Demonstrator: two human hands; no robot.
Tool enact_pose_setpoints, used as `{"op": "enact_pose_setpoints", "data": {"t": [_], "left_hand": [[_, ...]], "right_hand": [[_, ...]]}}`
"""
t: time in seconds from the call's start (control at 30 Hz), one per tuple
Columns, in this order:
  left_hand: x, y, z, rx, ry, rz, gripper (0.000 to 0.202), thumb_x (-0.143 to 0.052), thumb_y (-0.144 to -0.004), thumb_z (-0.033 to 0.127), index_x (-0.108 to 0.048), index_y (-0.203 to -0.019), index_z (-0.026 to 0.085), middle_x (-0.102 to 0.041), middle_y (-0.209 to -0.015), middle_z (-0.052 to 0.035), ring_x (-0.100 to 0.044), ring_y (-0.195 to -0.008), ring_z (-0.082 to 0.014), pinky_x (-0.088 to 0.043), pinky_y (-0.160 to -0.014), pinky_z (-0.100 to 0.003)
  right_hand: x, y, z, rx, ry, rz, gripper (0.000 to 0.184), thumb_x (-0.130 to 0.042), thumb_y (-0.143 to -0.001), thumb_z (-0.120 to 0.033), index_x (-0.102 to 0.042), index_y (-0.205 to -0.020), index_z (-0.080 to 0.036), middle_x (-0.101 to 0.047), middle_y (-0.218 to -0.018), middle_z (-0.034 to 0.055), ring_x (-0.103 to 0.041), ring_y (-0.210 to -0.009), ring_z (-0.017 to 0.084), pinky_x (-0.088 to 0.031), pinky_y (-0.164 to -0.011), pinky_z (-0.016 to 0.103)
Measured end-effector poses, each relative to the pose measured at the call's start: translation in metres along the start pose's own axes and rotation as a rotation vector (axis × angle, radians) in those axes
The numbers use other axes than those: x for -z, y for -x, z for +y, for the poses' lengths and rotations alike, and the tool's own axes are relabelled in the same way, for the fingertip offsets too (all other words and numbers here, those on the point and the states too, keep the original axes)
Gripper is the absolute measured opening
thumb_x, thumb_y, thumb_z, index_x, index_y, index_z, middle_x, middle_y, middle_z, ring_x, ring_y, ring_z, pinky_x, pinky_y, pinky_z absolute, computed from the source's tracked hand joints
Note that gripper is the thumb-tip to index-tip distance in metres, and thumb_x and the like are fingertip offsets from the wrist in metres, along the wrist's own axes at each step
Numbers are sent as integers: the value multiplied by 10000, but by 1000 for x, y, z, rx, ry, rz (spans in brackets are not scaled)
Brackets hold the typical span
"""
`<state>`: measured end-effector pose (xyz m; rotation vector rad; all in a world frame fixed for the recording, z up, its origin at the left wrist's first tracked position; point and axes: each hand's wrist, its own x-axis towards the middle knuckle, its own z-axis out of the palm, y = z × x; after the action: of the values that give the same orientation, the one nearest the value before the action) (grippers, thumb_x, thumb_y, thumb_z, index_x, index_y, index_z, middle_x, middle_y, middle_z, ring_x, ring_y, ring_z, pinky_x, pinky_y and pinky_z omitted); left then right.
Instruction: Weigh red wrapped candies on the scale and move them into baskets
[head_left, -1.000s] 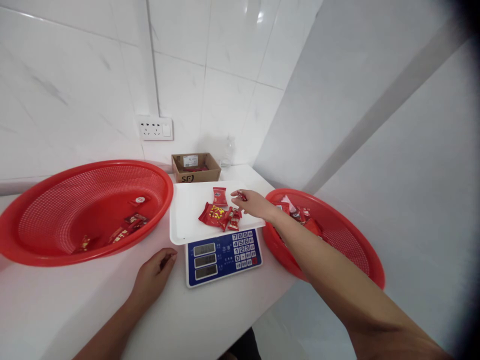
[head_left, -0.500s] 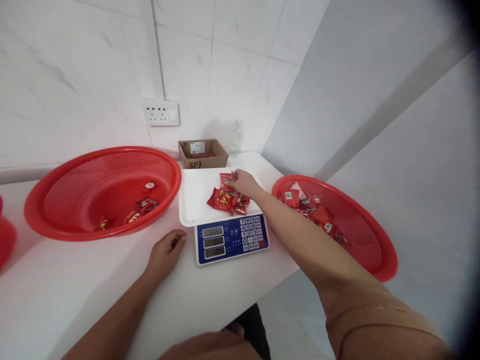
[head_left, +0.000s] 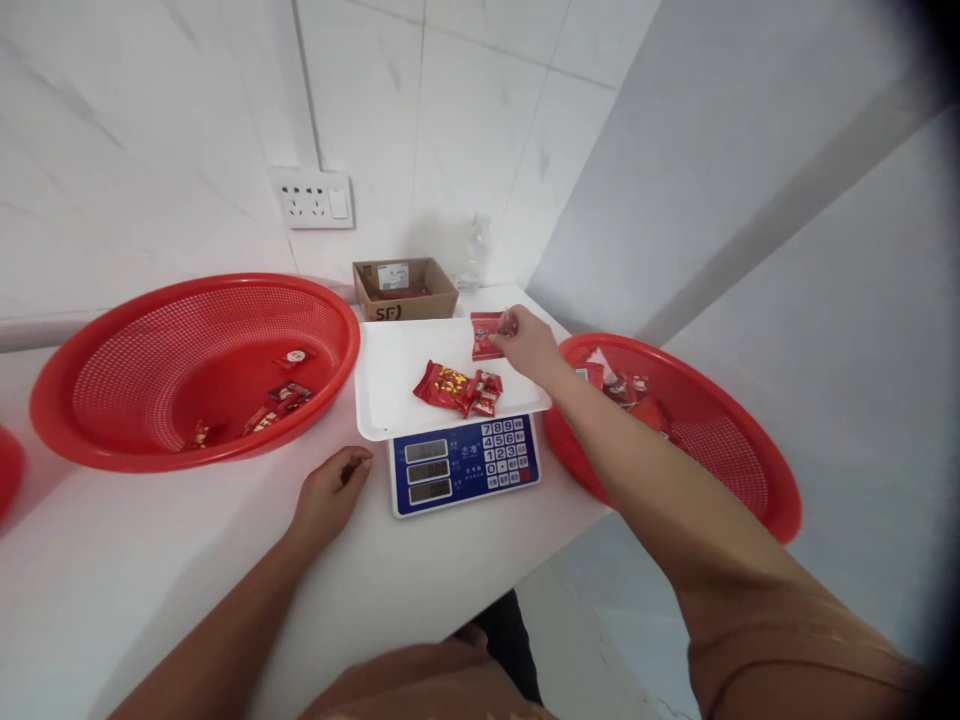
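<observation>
A blue-faced scale (head_left: 463, 463) with a white tray (head_left: 390, 385) stands on the white counter. Several red snack packets (head_left: 457, 387) lie heaped on the tray. My right hand (head_left: 529, 343) hovers over the tray's far right corner, pinching a red packet (head_left: 485, 335) by its edge, lifted off the tray. My left hand (head_left: 330, 495) rests on the counter just left of the scale, fingers loosely curled, nothing visible in it.
A big red mesh basket (head_left: 187, 365) at the left holds a few packets. Another red basket (head_left: 675, 430) at the right, hanging over the counter's edge, holds several packets. A small cardboard box (head_left: 403, 288) sits against the tiled wall under a socket (head_left: 311, 200).
My right hand took hold of the single packet at the back of the tray and lifted it to the right. My left hand stayed put. The view shifted slightly.
</observation>
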<state>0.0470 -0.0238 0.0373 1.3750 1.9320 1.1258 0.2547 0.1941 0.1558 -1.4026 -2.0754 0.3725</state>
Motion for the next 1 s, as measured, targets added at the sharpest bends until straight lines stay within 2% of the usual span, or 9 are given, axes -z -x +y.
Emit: {"op": "enact_pose_setpoints", "data": {"t": [0.13, 0.23, 0.33, 0.4, 0.53, 0.7, 0.83, 0.9, 1.0], "left_hand": [[5, 5, 5, -25, 37, 37, 274, -453, -802, 442, -571, -792, 194, -606, -699, 2, -569, -653, -145, -458, -612, -233], [9, 15, 6, -96, 58, 33, 353, -412, -805, 498, -563, -746, 184, -581, -670, -19, -553, -645, -154, -457, -621, -257], [7, 28, 7, -317, 141, -116, 478, -407, -773, 594, -591, -884, 167, -601, -726, -54, -550, -659, -173, -464, -633, -288], [2, 37, 10, -417, 219, -238, 563, -458, -728, 635, -563, -1007, 158, -607, -755, -62, -545, -644, -175, -469, -608, -292], [-8, 47, 22, -239, 298, -298, 345, -509, -781, 490, -540, -926, 178, -600, -740, -34, -561, -645, -158, -473, -581, -256], [-9, 46, 28, -209, 342, -284, 178, -514, -814, 347, -549, -876, 184, -618, -754, -22, -587, -655, -149, -473, -575, -232], [-8, 43, 23, -264, 256, -216, 129, -558, -783, 291, -561, -859, 187, -623, -725, -9, -582, -628, -142, -457, -565, -221], [-8, 41, 20, -250, 249, -182, 131, -568, -774, 285, -564, -860, 186, -632, -725, -8, -586, -631, -145, -456, -562, -221], [-8, 38, 18, -206, 306, -162, 147, -560, -778, 297, -562, -868, 181, -640, -727, -11, -589, -626, -149, -461, -549, -225]], "right_hand": [[38, 27, -20, 64, -172, 83, 181, -577, -716, -197, -403, -671, -218, -462, -636, -43, -444, -618, 123, -378, -612, 260], [47, 71, -36, 126, -338, -25, 164, -576, -739, -252, -414, -723, -231, -481, -673, -43, -470, -631, 129, -395, -599, 258], [28, 125, -45, 213, -342, -260, 128, -543, -759, -224, -423, -717, -234, -521, -672, -35, -488, -615, 133, -397, -581, 252], [7, 157, -47, 394, -256, -434, 130, -534, -720, -130, -454, -739, -231, -577, -725, -12, -520, -666, 149, -397, -610, 259], [-21, 191, -50, 509, -168, -527, 182, -566, -696, -113, -498, -833, -213, -620, -821, 30, -551, -748, 176, -394, -629, 264], [-3, 172, -51, 258, -196, -505, 203, -634, -735, -258, -514, -897, -232, -614, -766, -11, -563, -651, 145, -398, -581, 242], [18, 124, -30, -15, -102, -97, 408, -581, -759, -464, -464, -1083, -244, -614, -842, 18, -578, -672, 175, -426, -595, 290], [18, 100, -15, -27, -31, -1, 437, -550, -765, -513, -482, -1081, -219, -614, -896, 56, -587, -758, 209, -444, -647, 328], [8, 77, 4, 35, 17, -87, 452, -572, -768, -463, -509, -1119, -185, -591, -1054, 108, -570, -946, 239, -452, -781, 364]]}}
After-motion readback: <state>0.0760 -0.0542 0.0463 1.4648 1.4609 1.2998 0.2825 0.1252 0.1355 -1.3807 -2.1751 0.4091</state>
